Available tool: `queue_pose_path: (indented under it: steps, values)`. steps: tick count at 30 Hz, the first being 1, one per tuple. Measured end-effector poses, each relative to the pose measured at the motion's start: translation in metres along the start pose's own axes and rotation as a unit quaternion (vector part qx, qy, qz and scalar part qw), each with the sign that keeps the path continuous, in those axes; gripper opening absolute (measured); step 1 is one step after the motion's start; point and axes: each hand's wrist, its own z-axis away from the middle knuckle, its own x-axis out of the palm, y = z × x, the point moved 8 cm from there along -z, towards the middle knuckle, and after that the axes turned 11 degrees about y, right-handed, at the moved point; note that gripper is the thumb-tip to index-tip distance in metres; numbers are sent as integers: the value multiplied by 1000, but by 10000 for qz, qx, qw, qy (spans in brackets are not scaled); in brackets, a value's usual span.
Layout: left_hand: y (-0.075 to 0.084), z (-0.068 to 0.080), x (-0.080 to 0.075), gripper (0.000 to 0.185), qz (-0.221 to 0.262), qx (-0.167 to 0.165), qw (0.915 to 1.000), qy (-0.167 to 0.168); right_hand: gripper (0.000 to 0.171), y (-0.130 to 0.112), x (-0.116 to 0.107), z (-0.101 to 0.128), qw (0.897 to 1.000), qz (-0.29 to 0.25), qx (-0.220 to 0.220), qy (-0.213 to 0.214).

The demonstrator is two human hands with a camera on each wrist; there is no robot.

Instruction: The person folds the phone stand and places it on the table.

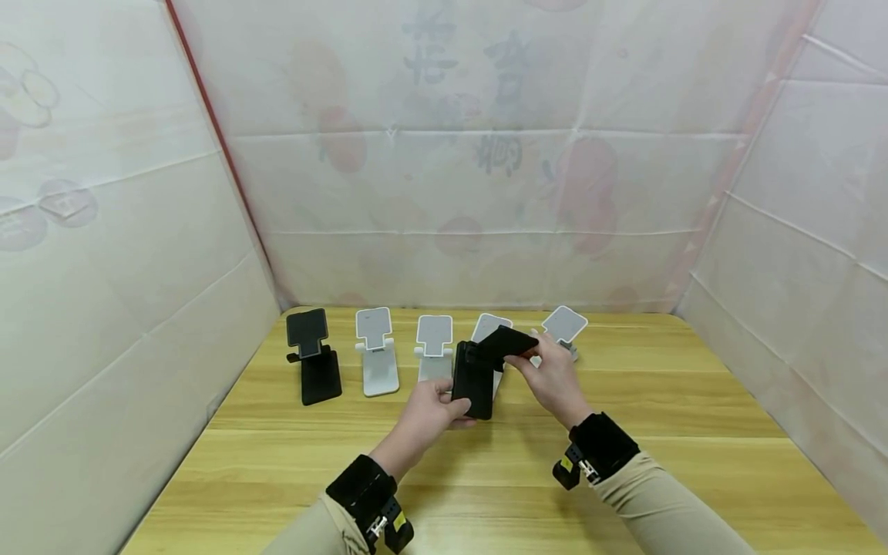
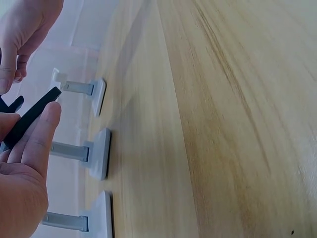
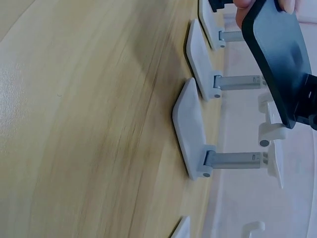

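A black folding phone stand point(image 1: 474, 379) is held above the wooden table point(image 1: 486, 478) by both hands. My left hand point(image 1: 452, 406) grips its flat base from the lower left, thumb on the front. My right hand point(image 1: 529, 352) pinches the stand's upper plate point(image 1: 502, 341), which is tilted back at the hinge. In the left wrist view my left hand's fingers point(image 2: 42, 136) lie along the thin black edge of the stand point(image 2: 30, 118). The right wrist view shows the dark plate point(image 3: 280, 59) close up with a fingertip point(image 3: 243, 11) on it.
A row of phone stands runs along the far side of the table: a black stand point(image 1: 314, 356) at the left, then a white stand point(image 1: 377, 352), another white stand point(image 1: 435, 344), and a further white stand point(image 1: 564, 324) at the right. White sheeting walls enclose the table.
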Motion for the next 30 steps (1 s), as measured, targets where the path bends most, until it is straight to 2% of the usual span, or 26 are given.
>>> queue_pose_path:
  steps: [6, 14, 22, 30]
  values:
    - [0, 1, 3, 40, 70, -53, 10000, -2, 26, -3, -3, 1, 9981, 78, -466, 396]
    - [-2, 0, 3, 41, 66, -113, 9999, 2, 27, -4, -4, 1, 9965, 153, -600, 563]
    - [-1, -1, 3, 41, 118, -135, 9998, 12, 25, -2, -3, 1, 9972, 95, -528, 513]
    - [-5, -4, 1, 41, 265, -282, 9991, 164, 22, -2, 0, 0, 9989, 20, -403, 252]
